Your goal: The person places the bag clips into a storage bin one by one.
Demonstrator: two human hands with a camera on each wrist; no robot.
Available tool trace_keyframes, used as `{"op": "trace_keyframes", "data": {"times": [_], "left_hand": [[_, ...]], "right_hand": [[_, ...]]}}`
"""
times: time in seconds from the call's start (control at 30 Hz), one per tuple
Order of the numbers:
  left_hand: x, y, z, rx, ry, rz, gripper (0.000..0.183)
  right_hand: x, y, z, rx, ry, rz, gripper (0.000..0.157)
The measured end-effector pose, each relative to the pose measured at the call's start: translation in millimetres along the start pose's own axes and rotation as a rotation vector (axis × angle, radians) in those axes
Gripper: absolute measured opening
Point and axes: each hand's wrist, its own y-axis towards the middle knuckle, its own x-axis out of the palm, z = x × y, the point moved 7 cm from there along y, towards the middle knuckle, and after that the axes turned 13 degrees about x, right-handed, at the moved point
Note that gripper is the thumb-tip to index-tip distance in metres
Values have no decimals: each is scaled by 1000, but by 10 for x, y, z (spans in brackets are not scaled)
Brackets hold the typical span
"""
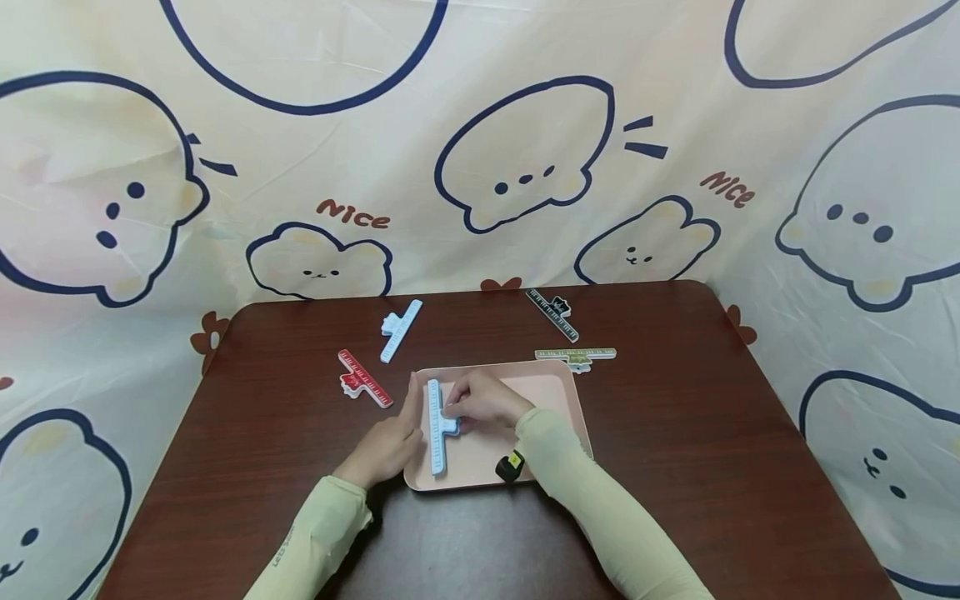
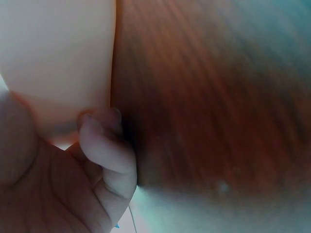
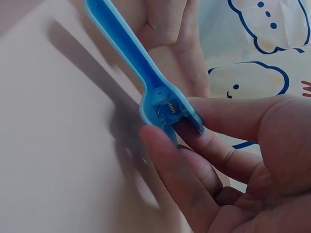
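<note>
My right hand (image 1: 483,400) pinches the tab of a light blue ruler-shaped clip (image 1: 436,446) over the left part of a pale pink tray (image 1: 525,450). In the right wrist view, the blue clip (image 3: 129,53) shows its hollow inner side and a small metal spring, with thumb and fingers on its grip. Its shadow falls on the tray. My left hand (image 1: 388,442) grips the tray's left rim; in the left wrist view, curled fingers (image 2: 109,150) sit against the tray's edge (image 2: 109,58).
Beyond the tray lie a red clip (image 1: 365,379), another blue clip (image 1: 401,331), a black clip (image 1: 553,316) and a green-and-white clip (image 1: 592,354) on the brown table (image 1: 675,433). A black device with a yellow label (image 1: 510,466) sits by my right wrist. A printed curtain (image 1: 405,167) surrounds the table.
</note>
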Motion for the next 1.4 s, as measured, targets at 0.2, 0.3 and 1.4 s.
{"op": "trace_keyframes", "data": {"times": [0.2,0.3,1.4], "left_hand": [[-5,-4,19,12,-6,-1,87],[-4,-7,24,16,-8,1,87],[-24,-21,36,24,-16,-3,87]], "right_hand": [[39,-7,4,2,18,-18,8],[61,12,12,-7,15,-20,8],[146,36,-20,-5,-23,43,12]]}}
